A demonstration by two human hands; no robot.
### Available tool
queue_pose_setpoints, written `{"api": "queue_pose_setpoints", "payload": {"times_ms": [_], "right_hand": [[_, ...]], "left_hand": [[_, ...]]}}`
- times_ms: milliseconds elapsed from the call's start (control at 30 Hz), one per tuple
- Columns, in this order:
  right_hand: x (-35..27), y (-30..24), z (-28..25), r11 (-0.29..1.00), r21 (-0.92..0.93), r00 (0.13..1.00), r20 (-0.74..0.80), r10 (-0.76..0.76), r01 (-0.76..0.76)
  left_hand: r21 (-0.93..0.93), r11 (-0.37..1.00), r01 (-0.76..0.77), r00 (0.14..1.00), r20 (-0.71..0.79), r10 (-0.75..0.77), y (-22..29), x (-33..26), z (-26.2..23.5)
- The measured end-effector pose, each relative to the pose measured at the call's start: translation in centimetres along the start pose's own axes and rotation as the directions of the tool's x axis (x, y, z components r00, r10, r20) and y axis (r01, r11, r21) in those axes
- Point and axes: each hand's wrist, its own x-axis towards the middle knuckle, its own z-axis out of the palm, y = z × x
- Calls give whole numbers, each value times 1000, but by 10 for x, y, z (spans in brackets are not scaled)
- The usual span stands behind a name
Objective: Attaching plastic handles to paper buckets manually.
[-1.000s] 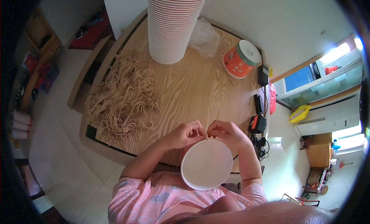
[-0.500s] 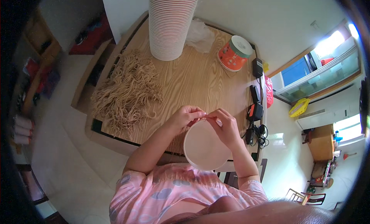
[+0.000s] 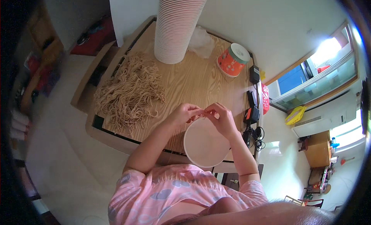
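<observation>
A white paper bucket [image 3: 206, 143] is in front of my body at the table's near edge, its round mouth facing me. At its far rim, my left hand [image 3: 188, 113] and my right hand [image 3: 219, 117] meet with fingertips pinched together. What lies between the fingertips is too small to make out. To the left of my hands, a large loose heap of beige cords [image 3: 129, 93] lies on the table. Behind it rises a tall stack of nested white paper buckets [image 3: 177, 29].
On the wood-grain table [image 3: 189, 83], an orange and green paper bucket [image 3: 232, 60] stands upside down at the far right. Crumpled clear plastic [image 3: 201, 42] lies beside the tall stack. Black power adapters [image 3: 252, 114] and tangled cables [image 3: 258, 136] line the right edge.
My hands stay together at the bucket's rim, with the fingers slightly shifted and the right fingers more bent. The whole view has tilted a little.
</observation>
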Motion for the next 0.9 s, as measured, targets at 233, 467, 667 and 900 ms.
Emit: {"api": "queue_pose_setpoints", "payload": {"times_ms": [233, 467, 667, 900], "right_hand": [[21, 47, 14, 881, 415, 964, 225, 144, -228], [26, 48, 19, 846, 430, 927, 330, 179, -317], [14, 29, 14, 899, 309, 919, 339, 202, -311], [-7, 29, 15, 891, 362, 948, 258, 185, -273]], "left_hand": [[41, 999, 2, 1000, -10, -2, -14, 20, -16], [-51, 998, 31, 999, 21, -30, -36, 29, -22], [-91, 996, 5, 1000, 15, -4, -35, 16, -20], [-138, 990, 23, 999, -21, -26, -35, 8, -22]]}}
